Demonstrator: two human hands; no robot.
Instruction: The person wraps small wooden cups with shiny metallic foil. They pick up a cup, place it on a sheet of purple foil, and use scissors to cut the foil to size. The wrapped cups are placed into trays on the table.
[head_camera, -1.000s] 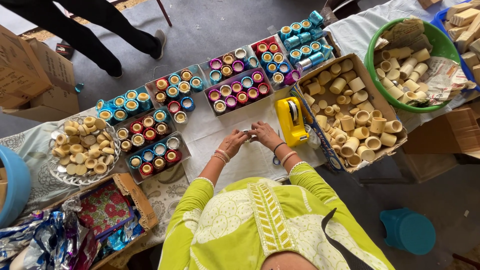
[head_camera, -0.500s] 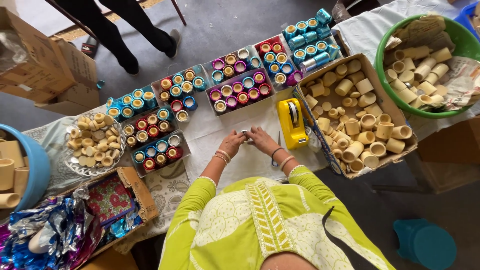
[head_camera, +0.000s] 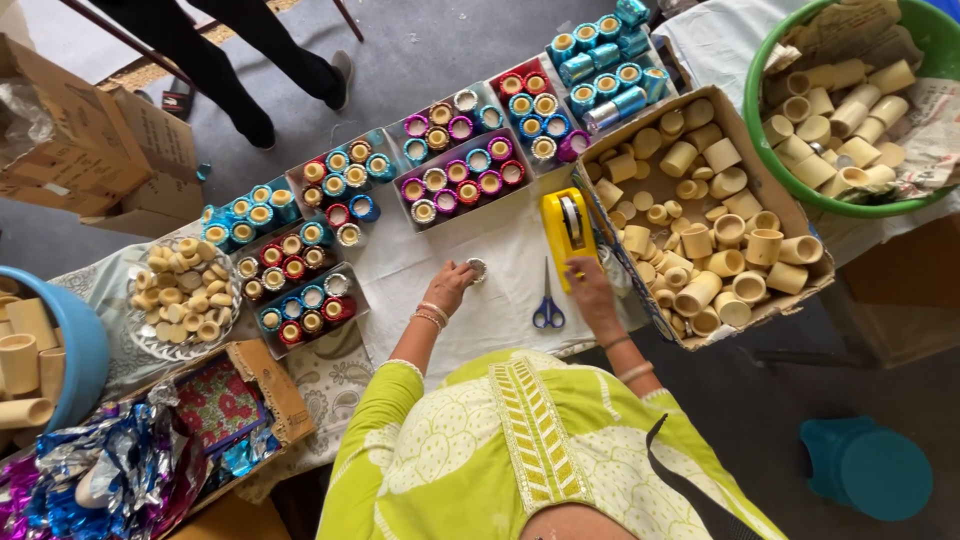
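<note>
My left hand (head_camera: 448, 288) rests on the white cloth (head_camera: 500, 320) and holds a small round cup with a silver rim (head_camera: 476, 268) at its fingertips. Off to the right, my right hand (head_camera: 592, 288) lies at the foot of the yellow tape dispenser (head_camera: 565, 225), beside the near edge of a cardboard box of plain cream cups (head_camera: 700, 220). I see nothing in this hand. Blue-handled scissors (head_camera: 548, 308) lie on the cloth between my two hands.
Trays of foil-wrapped cups in blue, red and purple (head_camera: 460, 175) stand across the back. A green tub of cream cups (head_camera: 850, 110) is at the right, a glass plate of small cups (head_camera: 180, 295) and a blue tub (head_camera: 70, 350) at the left. A person's legs (head_camera: 250, 60) stand beyond the table.
My hands were together on the small cup in the middle. My right hand has let go and moved right to the tape dispenser; my left hand keeps the cup.
</note>
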